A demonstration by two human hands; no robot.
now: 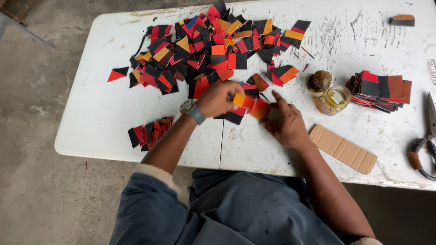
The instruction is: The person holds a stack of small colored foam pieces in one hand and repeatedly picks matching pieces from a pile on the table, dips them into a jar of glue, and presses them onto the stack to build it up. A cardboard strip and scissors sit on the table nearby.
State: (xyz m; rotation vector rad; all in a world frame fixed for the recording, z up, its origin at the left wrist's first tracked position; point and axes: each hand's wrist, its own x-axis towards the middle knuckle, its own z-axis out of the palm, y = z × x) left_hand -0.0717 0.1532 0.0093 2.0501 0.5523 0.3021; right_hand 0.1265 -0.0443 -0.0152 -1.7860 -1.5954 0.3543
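A white plastic folding table (113,113), scratched, stained and split by a centre seam, fills most of the frame above a grey concrete floor (41,190). The upper centre of the table is covered by a loose heap of flat cut pieces (200,50), angular and mostly triangular or four-sided, in black, red, orange and yellow, with a smooth, leather-like face. A neat stack of similar pieces (380,90) in red, black and brown is seen at the right, and a smaller fanned row of red and black pieces (150,132) lies at the lower left of the table. A ribbed strip of brown corrugated cardboard (344,149) is laid at an angle at the lower right. Scissors (427,136) with wrapped handles are cut off by the right edge. A small glass jar (334,100) of yellowish paste stands open right of centre, with its round, crusted lid (319,81) just beside it.

At the centre, the left hand (218,98), a wristwatch (192,111) worn on its wrist, is curled over the heap's lower edge, its fingertips pinching an orange and red piece (241,100). The right hand (285,123) is rested on the table just beside it, thumb raised, fingers pressed onto an orange piece (260,110); whether that piece is gripped cannot be told.
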